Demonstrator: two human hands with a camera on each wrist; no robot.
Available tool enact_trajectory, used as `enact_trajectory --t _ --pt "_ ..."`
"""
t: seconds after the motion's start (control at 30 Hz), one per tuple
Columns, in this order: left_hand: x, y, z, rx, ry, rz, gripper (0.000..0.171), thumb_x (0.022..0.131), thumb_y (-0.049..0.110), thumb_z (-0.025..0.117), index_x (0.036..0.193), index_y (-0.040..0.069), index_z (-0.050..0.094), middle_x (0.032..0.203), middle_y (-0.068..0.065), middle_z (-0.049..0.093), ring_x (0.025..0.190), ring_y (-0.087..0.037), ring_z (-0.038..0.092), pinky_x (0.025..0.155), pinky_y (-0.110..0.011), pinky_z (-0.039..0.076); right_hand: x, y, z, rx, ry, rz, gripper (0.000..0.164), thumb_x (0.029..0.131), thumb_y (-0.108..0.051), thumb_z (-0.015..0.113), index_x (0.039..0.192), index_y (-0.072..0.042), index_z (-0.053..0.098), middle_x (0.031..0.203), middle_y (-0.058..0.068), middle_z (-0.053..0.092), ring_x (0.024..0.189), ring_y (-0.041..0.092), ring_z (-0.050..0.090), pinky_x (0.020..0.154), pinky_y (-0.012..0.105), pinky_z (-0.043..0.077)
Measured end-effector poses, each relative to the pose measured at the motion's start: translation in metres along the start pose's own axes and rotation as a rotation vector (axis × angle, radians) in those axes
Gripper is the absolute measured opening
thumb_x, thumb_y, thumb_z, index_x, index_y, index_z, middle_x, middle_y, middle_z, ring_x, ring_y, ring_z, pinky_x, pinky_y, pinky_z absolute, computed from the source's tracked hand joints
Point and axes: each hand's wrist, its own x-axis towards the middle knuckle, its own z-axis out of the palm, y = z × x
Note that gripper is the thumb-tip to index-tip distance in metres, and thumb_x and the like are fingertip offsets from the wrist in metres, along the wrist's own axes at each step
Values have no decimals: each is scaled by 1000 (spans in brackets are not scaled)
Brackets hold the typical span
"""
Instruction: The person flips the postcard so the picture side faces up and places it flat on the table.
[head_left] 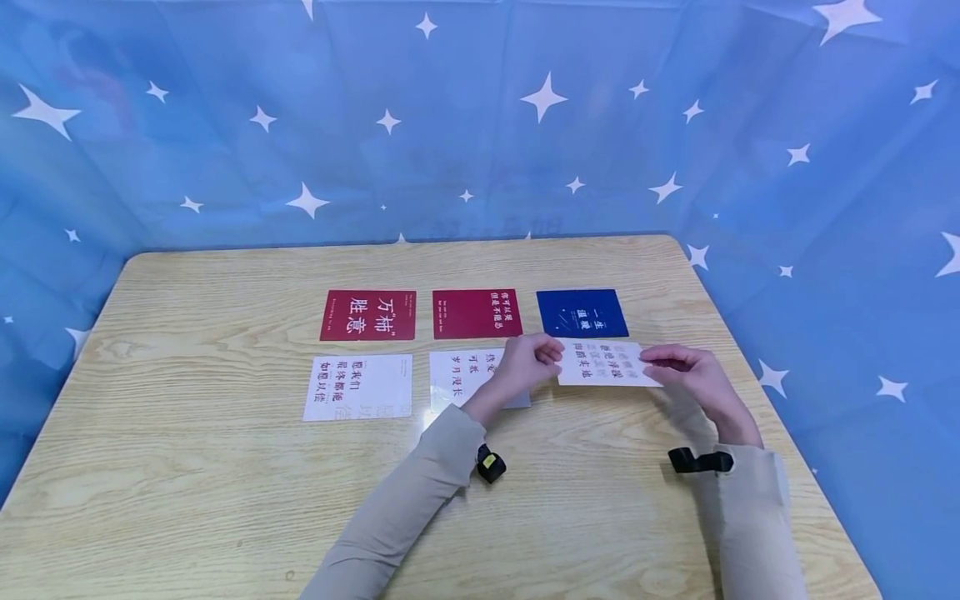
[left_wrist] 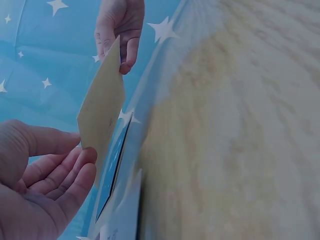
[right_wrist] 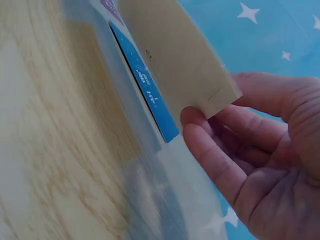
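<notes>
A white card with dark and grey printed characters (head_left: 598,364) is held up above the table's right part by both hands. My left hand (head_left: 525,364) pinches its left end between thumb and fingers. At the opposite end, my right hand (head_left: 693,375) grips the edge between thumb and fingertips. Both wrist views show the plain underside of this card (left_wrist: 102,107), tilted and off the table. Just behind it lies a blue card (head_left: 581,312). Beneath the left hand and wrist, another white card (head_left: 450,390) is partly covered.
Two red cards (head_left: 367,315) lie in the back row, left of the blue one. A further white card (head_left: 358,387) lies at the front left. All rest on a wood-grain table (head_left: 225,492). Blue cloth with white stars (head_left: 480,125) hangs behind and beside it.
</notes>
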Motion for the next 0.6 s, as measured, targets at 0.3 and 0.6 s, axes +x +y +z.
enact_trajectory --t 0.3,0.6 --pt "-4 -6 6 79 -35 19 20 78 -6 68 99 -6 66 88 -12 66 73 -11 58 68 -14 48 4 7 2 -30 -72 51 34 85 -9 69 113 8 61 107 -6 63 87 5 58 72 17 48" --pt "-4 -6 7 115 -35 16 18 80 -6 66 98 -6 66 87 -11 66 73 -11 58 68 -13 47 6 6 4 -51 -88 88 34 86 -8 67 115 8 60 108 8 64 87 5 57 73 16 47"
